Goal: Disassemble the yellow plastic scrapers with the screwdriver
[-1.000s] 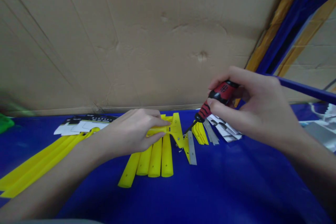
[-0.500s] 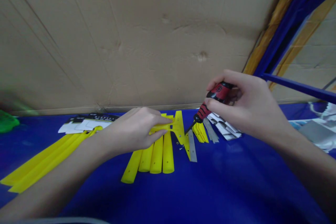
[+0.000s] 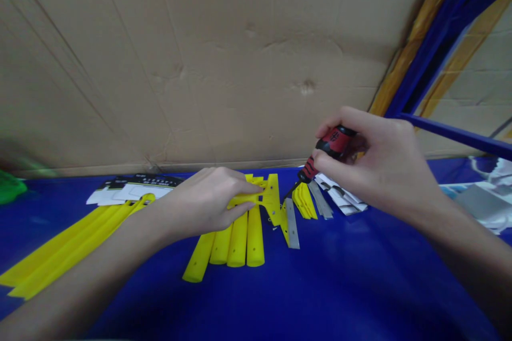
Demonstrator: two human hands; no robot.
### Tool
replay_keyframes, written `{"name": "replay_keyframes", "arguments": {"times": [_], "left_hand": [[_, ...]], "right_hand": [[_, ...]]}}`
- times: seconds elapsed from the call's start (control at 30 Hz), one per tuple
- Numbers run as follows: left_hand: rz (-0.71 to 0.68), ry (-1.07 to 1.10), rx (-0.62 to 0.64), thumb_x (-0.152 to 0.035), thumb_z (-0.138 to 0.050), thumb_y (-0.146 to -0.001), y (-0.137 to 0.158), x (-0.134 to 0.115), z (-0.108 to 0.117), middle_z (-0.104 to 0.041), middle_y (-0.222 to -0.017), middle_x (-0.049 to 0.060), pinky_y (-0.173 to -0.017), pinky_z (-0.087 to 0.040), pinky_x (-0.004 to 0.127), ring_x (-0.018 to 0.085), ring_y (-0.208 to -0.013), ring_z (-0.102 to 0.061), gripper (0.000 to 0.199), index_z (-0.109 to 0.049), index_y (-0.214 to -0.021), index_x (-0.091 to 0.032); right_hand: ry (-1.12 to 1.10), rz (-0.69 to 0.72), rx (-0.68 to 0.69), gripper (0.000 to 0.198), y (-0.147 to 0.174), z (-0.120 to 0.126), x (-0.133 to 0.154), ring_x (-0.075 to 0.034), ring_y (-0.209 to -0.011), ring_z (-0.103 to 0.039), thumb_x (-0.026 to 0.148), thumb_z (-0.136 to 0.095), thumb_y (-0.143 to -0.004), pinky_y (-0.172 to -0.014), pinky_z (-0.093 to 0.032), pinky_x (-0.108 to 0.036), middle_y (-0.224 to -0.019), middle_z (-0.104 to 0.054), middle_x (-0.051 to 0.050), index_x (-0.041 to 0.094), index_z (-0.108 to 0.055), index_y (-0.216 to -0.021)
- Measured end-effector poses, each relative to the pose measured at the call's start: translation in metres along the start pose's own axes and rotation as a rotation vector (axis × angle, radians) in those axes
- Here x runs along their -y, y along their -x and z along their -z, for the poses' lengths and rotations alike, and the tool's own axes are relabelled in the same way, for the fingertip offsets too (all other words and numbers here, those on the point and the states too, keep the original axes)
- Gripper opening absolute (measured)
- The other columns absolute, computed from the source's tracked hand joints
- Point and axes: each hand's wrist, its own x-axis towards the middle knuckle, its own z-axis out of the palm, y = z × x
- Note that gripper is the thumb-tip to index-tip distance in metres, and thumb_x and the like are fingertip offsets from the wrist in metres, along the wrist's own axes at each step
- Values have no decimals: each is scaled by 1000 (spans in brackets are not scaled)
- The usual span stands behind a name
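My left hand pinches a yellow scraper handle with a flat, holed head, held just above several yellow tubular handles. In my right hand is a red-and-black screwdriver, its shaft slanting down to the left. The screwdriver tip is close to the upper end of a grey metal blade, which lies against a yellow plate; whether it touches I cannot tell. Small screws lie beside the held head. Its grip is partly hidden by my left fingers.
Yellow plates, grey blades and folded white cards lie right of centre. At the left are finished-looking yellow scrapers with black-and-white cards. Cardboard stands behind the blue table surface; a blue frame rises at right.
The held scraper head sits slightly lower in view and is turned a little. My right hand keeps the screwdriver in nearly the same place.
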Motion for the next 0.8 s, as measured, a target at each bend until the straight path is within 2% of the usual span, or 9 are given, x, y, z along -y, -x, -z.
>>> {"name": "replay_keyframes", "arguments": {"times": [0.2,0.4,0.57,0.67,0.8], "left_hand": [[-2,-44,-49,-33,-64,-98,0,1,1,-77,-102,7,-73,-58,37,27,-88,-74,33,-73,-129,-24],[-49,-158,-114,-23,-71,-92,-3,-4,-6,-73,-109,5,-68,-56,32,21,-78,-72,28,-77,-119,-27],[-69,-230,-113,-17,-76,-86,-4,-6,-8,-70,-106,4,-60,-54,33,24,-76,-73,33,-78,-117,-30],[-94,-235,-120,-12,-78,-83,-5,-6,-8,-69,-106,4,-58,-54,34,24,-74,-73,37,-78,-116,-30],[-107,-243,-135,-12,-76,-84,-4,-5,-7,-69,-104,4,-54,-50,32,21,-66,-70,33,-79,-112,-29]], "right_hand": [[32,-22,-26,11,-3,7,0,-16,-55,-60,19,-67,-72,-53,-43,-31,-64,-64,2,21,-66,-82],[83,-37,-102,13,-6,12,-5,-16,-58,-60,21,-68,-70,-55,-44,-31,-67,-66,1,19,-69,-82],[22,-97,-193,13,-6,10,-2,-14,-59,-57,19,-72,-70,-53,-44,-29,-68,-65,2,20,-70,-83],[-51,-116,-182,13,-6,9,-1,-12,-55,-52,19,-73,-69,-48,-40,-27,-65,-61,3,20,-70,-82],[-73,-113,-138,14,-5,9,-1,-13,-57,-55,19,-72,-68,-49,-42,-27,-68,-64,2,19,-71,-83]]}}
